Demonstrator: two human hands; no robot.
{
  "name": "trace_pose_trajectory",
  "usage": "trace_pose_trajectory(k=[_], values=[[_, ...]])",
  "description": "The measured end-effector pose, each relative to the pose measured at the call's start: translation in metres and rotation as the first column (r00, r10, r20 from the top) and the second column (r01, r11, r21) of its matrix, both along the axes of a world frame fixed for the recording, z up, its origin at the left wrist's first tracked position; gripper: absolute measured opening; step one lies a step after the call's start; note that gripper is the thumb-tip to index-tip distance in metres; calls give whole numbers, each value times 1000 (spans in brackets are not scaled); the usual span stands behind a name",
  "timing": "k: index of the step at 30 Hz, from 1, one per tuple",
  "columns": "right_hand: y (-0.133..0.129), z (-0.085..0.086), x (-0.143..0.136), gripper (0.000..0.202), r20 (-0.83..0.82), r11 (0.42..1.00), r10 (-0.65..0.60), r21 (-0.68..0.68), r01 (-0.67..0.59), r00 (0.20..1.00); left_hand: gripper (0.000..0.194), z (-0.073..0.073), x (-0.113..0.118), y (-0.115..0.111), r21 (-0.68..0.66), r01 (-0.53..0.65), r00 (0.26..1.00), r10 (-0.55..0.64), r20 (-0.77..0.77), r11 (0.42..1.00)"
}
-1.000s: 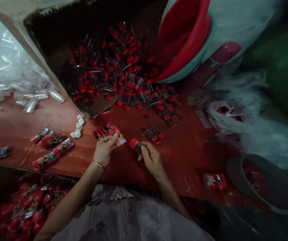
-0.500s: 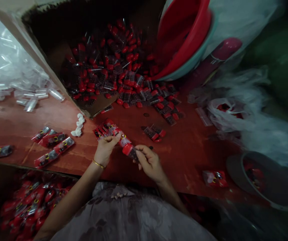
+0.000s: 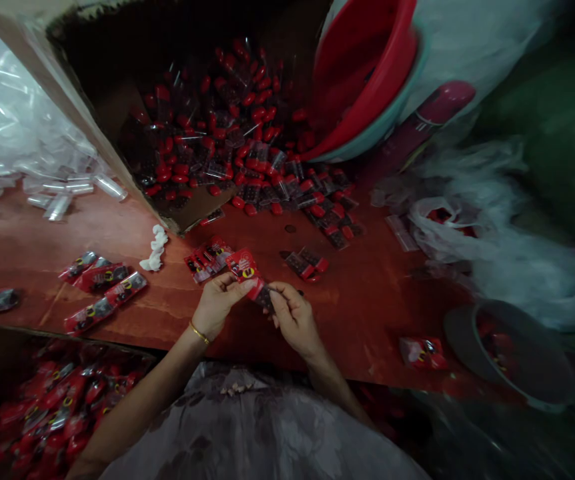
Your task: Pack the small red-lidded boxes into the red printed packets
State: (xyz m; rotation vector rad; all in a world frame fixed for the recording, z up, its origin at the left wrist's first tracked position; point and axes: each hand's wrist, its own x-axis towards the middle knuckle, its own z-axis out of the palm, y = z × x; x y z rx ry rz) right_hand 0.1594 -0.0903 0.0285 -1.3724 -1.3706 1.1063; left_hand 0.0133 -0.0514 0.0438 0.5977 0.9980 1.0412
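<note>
Between the thumb and fingers of my left hand (image 3: 217, 305) is a red printed wrapper (image 3: 241, 264) with a yellow ring on it. My right hand (image 3: 293, 319) is closed on a small clear pack (image 3: 264, 297) with dark contents; its red end meets the wrapper's lower end. Whether the pack is inside the wrapper, I cannot tell. Just beyond my left hand lies a stack of red printed wrappers (image 3: 207, 259). Two loose red-ended packs (image 3: 303, 265) rest on the reddish table (image 3: 367, 300), past my right hand.
An open cardboard box (image 3: 102, 143) spills many red-ended packs. Tilted red (image 3: 392, 67) and teal basins stand beside it, near a magenta flask (image 3: 417, 127). Clear sleeves (image 3: 57, 193) and wrapped packs (image 3: 107, 307) lie left. A grey bucket (image 3: 462, 337) and plastic bags (image 3: 512, 240) are right.
My left hand has brought the wrapper down and right against the pack. The pack's red end, bare before, is now mostly hidden at the wrapper. The view has shifted slightly.
</note>
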Motion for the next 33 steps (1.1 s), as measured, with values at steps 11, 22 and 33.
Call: trace_pose_trajectory(k=[11, 22, 33], values=[[-1, -7, -29, 22, -96, 961, -260, 72, 267, 961, 30, -11, 20, -12, 6, -182, 980, 181, 84, 983], [6, -8, -30, 26, -52, 937, -332, 95, 336, 942, 30, -11, 28, -21, 145, -140, 989, 146, -34, 979], [8, -6, -30, 22, -203, 998, -55, -46, 47, 978, 31, 3, 15, 11, -17, -191, 979, 192, 70, 981]])
